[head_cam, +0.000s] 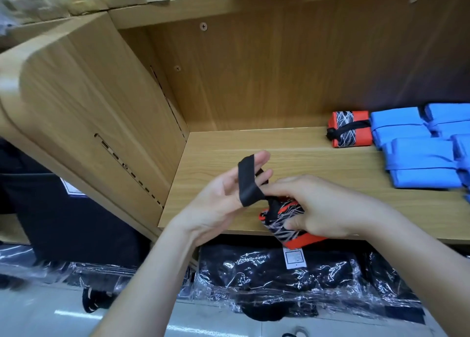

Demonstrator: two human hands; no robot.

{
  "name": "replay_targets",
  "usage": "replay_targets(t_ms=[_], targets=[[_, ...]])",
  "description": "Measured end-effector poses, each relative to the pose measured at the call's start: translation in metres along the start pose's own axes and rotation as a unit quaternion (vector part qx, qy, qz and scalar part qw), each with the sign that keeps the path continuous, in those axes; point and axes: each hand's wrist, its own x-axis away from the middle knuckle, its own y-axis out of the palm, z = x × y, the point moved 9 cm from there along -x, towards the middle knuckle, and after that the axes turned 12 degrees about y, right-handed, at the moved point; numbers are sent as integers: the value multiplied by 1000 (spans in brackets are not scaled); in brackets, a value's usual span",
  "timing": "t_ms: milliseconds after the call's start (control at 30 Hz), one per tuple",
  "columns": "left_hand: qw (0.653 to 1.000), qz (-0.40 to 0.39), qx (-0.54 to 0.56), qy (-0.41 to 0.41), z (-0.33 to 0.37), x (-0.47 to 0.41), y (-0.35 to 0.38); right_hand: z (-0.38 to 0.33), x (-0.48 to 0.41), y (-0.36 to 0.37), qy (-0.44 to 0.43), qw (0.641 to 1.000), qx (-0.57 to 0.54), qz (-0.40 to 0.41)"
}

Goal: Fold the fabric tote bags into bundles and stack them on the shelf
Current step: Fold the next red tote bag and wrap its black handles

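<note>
A folded orange tote bag with a black-and-white scribble print [290, 224] rests at the front edge of the wooden shelf [292, 158]. My right hand [323, 207] grips it from above. Its black strap [248, 184] loops over the fingers of my left hand [223, 199], which is held up with fingers spread. A white tag [293, 258] hangs below the bundle. At the back right of the shelf lies a finished orange bundle tied with a black strap [348, 129]. Beside it lie several blue bundles [419, 153].
The shelf's wooden side panel [101, 107] rises on the left and its back wall [279, 77] stands behind. Below the shelf edge lie dark items in clear plastic wrap [292, 283]. Another shelf board [203, 8] runs overhead.
</note>
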Motion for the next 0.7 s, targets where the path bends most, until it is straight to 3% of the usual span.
replay_targets(t_ms=[100, 200, 267, 333, 367, 400, 433, 467, 500, 533, 567, 600, 633, 667, 700], targets=[[994, 55, 91, -7, -14, 1, 0, 4, -3, -11, -1, 993, -101, 66], [983, 145, 104, -40, -24, 10, -8, 9, -3, -14, 7, 992, -94, 84], [976, 213, 1, -44, -17, 21, -30, 15, -2, -16, 26, 993, -75, 83], [953, 267, -138, 46, 19, 33, -54, 19, -1, -19, 35, 994, -70, 73], [938, 247, -210, 125, 47, 36, -51, 19, 0, -20, 34, 995, -67, 65], [915, 174, -302, 204, 73, 34, -32, 18, 0, -19, 31, 996, -60, 56], [864, 66, -428, 256, 90, 31, -3, 16, -1, -17, 25, 997, -52, 48], [775, -45, -564, 282, 90, 29, 24, 14, -1, -16, 17, 998, -47, 42], [660, -123, -678, 297, 83, 26, 42, 12, -1, -17, 9, 998, -52, 38], [560, -169, -751, 306, 72, 22, 49, 11, 0, -18, 2, 997, -66, 33], [502, -200, -786, 300, 62, 17, 48, 12, 2, -20, 0, 996, -91, 26], [500, -211, -789, 289, 59, 12, 42, 15, 4, -22, 1, 992, -127, 16], [534, -211, -773, 271, 59, 7, 34, 20, 7, -24, 5, 985, -174, 2], [613, -200, -726, 240, 61, 5, 26, 25, 9, -24, 7, 975, -223, -11], [716, -182, -642, 204, 62, 5, 19, 28, 11, -23, 6, 964, -266, -19]])
